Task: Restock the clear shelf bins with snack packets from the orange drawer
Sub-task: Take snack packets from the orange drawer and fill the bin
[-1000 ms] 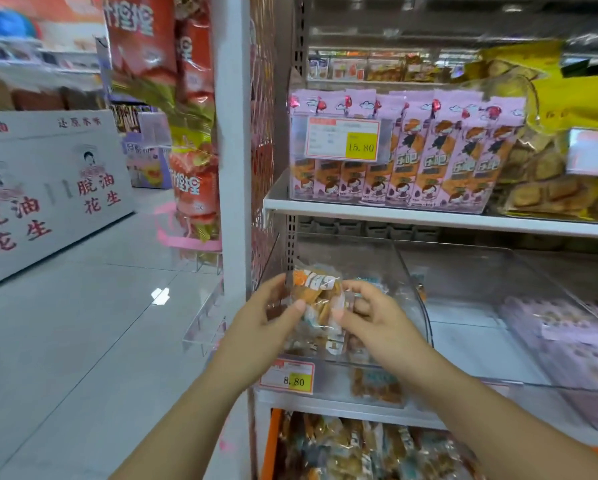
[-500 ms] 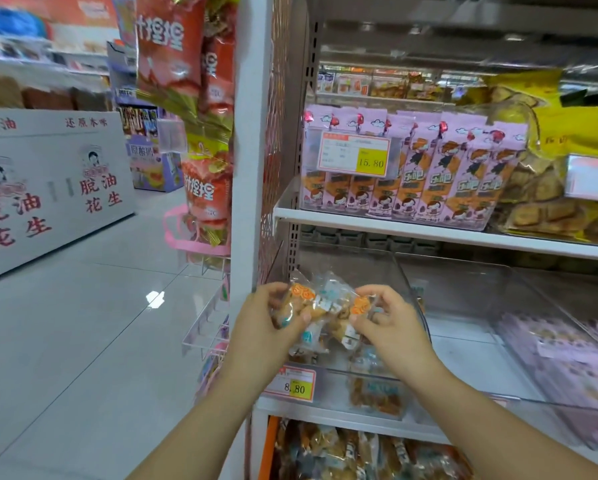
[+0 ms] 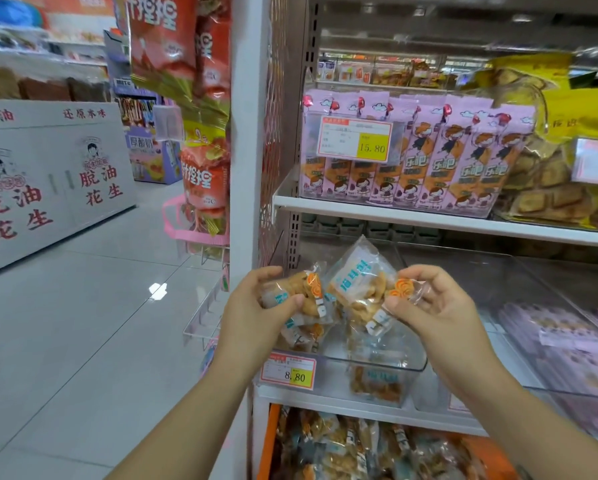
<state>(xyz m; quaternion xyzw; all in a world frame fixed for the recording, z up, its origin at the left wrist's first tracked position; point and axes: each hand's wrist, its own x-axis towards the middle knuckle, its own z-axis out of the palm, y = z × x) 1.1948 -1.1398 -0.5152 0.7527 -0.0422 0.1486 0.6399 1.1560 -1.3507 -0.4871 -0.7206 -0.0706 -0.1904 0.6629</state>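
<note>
Drawer (image 3: 273, 441), below the fingers: orange, stocked. Left hand (image 3: 256, 317): thumb and fingers pinching packets (image 3: 356, 289). Right hand (image 3: 436, 306): pinching others by a corner. Packets: one tight bunch a second ago, now split and fanned between both hands, just over the bin (image 3: 387, 367); judged ready to drop in. Beyond the fingertips: pink packs (image 3: 429, 161), upper shelf.

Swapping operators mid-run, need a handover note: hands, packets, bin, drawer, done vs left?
Left hand: grips a bunch of snack packets.
Right hand: pinches more of them.
Both are above the clear bin with the 8.80 price tag, on the lower shelf.
Done: a few packets lie in that bin.
Left: drop these in, then fetch more from the orange drawer below, which holds plenty.
</note>
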